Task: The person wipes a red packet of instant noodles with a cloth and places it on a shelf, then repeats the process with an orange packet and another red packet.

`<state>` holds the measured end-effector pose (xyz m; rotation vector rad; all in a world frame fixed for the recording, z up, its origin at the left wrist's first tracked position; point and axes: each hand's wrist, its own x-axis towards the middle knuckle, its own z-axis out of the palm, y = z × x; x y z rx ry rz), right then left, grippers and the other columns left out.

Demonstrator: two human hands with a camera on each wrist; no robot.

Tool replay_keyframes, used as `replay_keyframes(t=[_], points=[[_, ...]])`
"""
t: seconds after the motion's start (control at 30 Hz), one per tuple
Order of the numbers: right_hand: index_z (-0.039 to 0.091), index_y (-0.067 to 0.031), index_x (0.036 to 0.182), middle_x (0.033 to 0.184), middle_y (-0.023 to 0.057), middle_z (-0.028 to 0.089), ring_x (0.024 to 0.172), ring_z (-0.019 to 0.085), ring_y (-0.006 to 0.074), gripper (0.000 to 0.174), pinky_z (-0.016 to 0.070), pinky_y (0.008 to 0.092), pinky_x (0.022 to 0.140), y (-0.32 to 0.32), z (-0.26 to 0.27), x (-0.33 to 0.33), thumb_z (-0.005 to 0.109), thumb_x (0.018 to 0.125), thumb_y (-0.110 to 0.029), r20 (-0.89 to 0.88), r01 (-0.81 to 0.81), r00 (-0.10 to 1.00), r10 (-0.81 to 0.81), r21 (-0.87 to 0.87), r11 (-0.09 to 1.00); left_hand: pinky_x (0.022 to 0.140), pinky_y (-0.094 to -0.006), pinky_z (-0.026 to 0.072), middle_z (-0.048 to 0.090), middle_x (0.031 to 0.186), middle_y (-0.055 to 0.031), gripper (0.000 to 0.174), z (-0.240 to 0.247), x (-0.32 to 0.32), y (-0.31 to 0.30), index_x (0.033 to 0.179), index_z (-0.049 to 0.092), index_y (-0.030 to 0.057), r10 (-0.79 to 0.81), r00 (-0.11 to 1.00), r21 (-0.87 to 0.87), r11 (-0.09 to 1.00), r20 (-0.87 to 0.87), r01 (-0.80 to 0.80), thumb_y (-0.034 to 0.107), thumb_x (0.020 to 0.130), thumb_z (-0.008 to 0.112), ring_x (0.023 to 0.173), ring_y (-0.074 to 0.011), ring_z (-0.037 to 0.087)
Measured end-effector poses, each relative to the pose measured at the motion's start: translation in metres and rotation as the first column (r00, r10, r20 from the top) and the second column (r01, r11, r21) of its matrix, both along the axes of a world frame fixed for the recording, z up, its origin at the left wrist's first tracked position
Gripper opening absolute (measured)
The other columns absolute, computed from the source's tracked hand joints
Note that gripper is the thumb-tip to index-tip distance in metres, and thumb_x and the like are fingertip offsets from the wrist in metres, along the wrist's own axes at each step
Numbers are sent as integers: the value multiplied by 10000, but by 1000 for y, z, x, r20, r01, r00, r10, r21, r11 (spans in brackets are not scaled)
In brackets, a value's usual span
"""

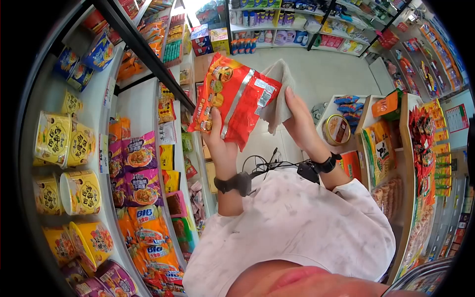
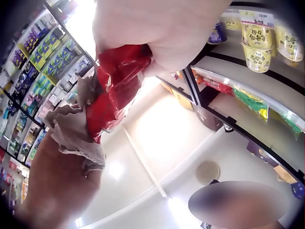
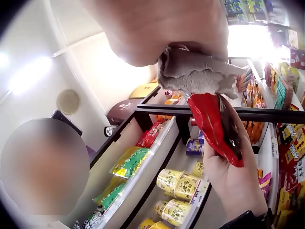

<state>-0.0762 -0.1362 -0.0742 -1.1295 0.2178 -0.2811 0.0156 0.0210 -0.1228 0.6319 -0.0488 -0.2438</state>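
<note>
My left hand (image 1: 221, 146) grips a red, shiny bag of instant noodles (image 1: 232, 94) by its lower left part, thumb over the printed face. A silver stripe and a white barcode label show on the bag, which is tilted. In my right hand (image 1: 299, 119) is a grey cloth (image 1: 277, 106), held against the bag's right end. From the left wrist view, the cloth (image 2: 74, 126) lies bunched along the red bag (image 2: 116, 86). The right wrist view has the cloth (image 3: 198, 74) folded under the right hand's fingers, touching the bag's edge (image 3: 212, 124).
Shelves on the left carry yellow noodle cups (image 1: 81, 193) and purple noodle bags (image 1: 141, 151). To the right stands a wooden display rack (image 1: 403, 133) with snacks and a round tin (image 1: 336, 129). Household bottles (image 1: 243, 46) line the back shelves beyond the pale floor (image 1: 297, 64).
</note>
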Motion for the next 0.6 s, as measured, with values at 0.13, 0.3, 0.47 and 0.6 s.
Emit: replay_keyframes(t=[0.13,0.3,0.47,0.6], points=[[500,-24,1344,1183,77,610,1010,607,156,553,498,329,879,6,-2,-5,395,1059,-486,10,64,998,-64,-10,998,936,-442,552,566,1320,-90,430,1,-6,-1,1363,478,50,-39,999,-4,999,-11,39,182,981,627,1147,-232,609],[540,-23,1312,1153,62,636,992,608,115,481,497,303,864,9,-7,-7,461,1054,-422,12,86,996,-86,-42,995,893,-413,557,556,1297,-63,413,-6,-11,1,1346,487,82,-61,996,-45,997,-70,58,155,972,645,1157,-192,580],[593,-21,1251,1103,42,672,900,633,84,369,519,264,793,1,-17,-3,544,1038,-318,104,166,983,-148,-195,967,964,-457,536,575,1299,-93,420,-1,-17,-2,1362,481,37,-36,999,6,999,-22,36,177,988,611,1163,-254,604],[568,-34,1272,1143,56,667,920,659,110,363,535,285,791,-1,-5,-8,552,1034,-308,62,67,995,-75,121,990,932,-409,539,580,1285,-70,433,-1,-19,-3,1343,490,54,-77,997,-61,995,-2,76,138,956,664,1162,-215,595]])
